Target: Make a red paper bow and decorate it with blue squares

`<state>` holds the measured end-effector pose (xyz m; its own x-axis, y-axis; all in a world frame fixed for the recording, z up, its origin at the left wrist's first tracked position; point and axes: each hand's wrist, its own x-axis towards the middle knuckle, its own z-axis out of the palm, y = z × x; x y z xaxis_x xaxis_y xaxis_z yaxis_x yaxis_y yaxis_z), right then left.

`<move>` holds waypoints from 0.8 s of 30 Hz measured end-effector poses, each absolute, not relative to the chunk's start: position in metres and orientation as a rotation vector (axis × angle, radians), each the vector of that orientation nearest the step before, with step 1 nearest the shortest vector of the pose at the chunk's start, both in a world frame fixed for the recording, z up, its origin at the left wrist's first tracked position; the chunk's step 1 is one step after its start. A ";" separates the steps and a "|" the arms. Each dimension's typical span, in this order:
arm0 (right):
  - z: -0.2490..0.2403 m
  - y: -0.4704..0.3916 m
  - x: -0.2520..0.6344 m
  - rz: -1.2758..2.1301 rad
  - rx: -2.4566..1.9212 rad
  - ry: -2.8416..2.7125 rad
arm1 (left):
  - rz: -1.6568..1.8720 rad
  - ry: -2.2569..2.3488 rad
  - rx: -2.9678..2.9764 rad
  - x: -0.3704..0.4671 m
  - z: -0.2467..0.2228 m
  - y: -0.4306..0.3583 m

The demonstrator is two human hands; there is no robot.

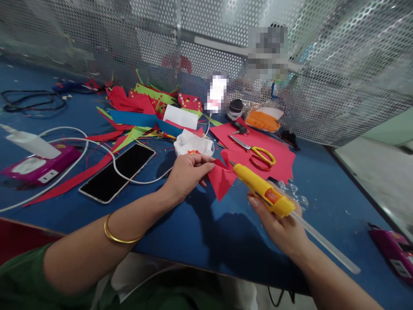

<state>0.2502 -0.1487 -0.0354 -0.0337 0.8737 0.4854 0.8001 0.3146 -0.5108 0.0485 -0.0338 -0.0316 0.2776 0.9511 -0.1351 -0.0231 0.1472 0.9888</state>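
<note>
red paper [221, 183] near bowl [183, 142], bits [194, 152] inside

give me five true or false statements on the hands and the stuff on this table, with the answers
1. The right hand holds a yellow glue gun. True.
2. The left hand grips the scissors. False: it holds a piece of folded red paper; the scissors lie on red sheets.
3. A translucent stick juts from the rear of the glue gun. True.
4. The gold bangle is on the right arm. False: it is on the left.
5. A white cable crosses over the dark-screened phone. True.
</note>
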 end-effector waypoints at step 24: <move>-0.030 -0.173 0.336 -0.334 -2.367 -1.751 | 0.879 0.958 1.230 0.051 -0.029 -0.038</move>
<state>0.3355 -0.1728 -0.0296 0.2819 0.9166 0.2836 0.9566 -0.2913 -0.0094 0.0508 -0.0385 -0.0293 0.3576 0.9272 -0.1112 -0.0318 0.1311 0.9909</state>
